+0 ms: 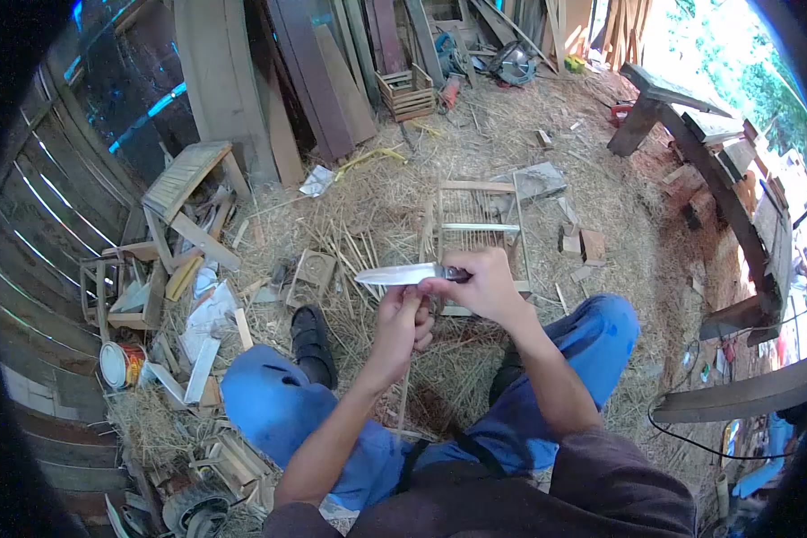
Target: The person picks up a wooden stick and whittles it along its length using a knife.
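A knife (396, 274) with a broad pale blade and a dark handle is held level in front of me, its tip toward the left. My right hand (486, 285) is closed around the handle. Just under the blade, my left hand (400, 330) is closed on a thin wooden strip (403, 401), which runs down toward my lap. The strip's upper end is hidden by my fingers and the blade. Beyond my hands, a wooden frame with thin slats (481, 228) lies on the floor, partly covered by my right hand.
Loose thin sticks (354, 247) and shavings litter the floor. A small slatted stool (188, 179) stands at left, near a paint can (121, 364). A heavy wooden bench (722, 170) runs along the right. A circular saw (513, 65) and a slatted crate (407, 93) sit at the back.
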